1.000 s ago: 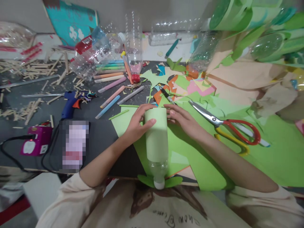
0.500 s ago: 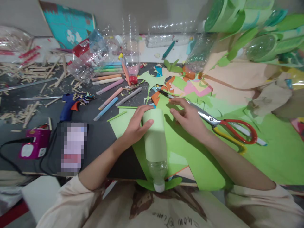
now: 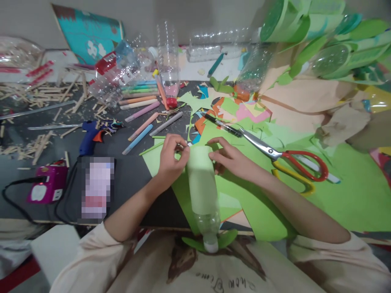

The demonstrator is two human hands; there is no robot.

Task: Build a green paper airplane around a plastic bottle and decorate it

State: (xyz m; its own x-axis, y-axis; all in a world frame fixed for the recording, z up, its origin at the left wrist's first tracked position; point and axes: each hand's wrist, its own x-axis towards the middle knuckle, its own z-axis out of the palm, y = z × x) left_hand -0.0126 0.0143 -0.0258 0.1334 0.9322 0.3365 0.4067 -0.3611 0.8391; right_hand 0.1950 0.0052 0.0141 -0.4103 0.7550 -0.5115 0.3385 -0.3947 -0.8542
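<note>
A clear plastic bottle wrapped in pale green paper (image 3: 201,183) lies on a green paper sheet (image 3: 262,207), its white cap pointing toward me over the table edge. My left hand (image 3: 172,158) curls against the left side of the bottle's far end, fingers closed on the paper wrap. My right hand (image 3: 232,158) grips the far end from the right, fingers bent on the wrap's rim. Green paper leaves (image 3: 226,239) sit at the bottle's neck.
Red-handled scissors (image 3: 290,160) and a black pen (image 3: 222,125) lie right of my hands. Coloured chalk sticks (image 3: 143,124), a blue glue gun (image 3: 90,136), a pink box with a cord (image 3: 45,183), empty clear bottles (image 3: 168,61), wooden sticks and paper scraps crowd the dark table.
The bottle slid a little toward me. My right hand came back from near the scissors to the bottle's far end. My left fingers curled tighter on the wrap.
</note>
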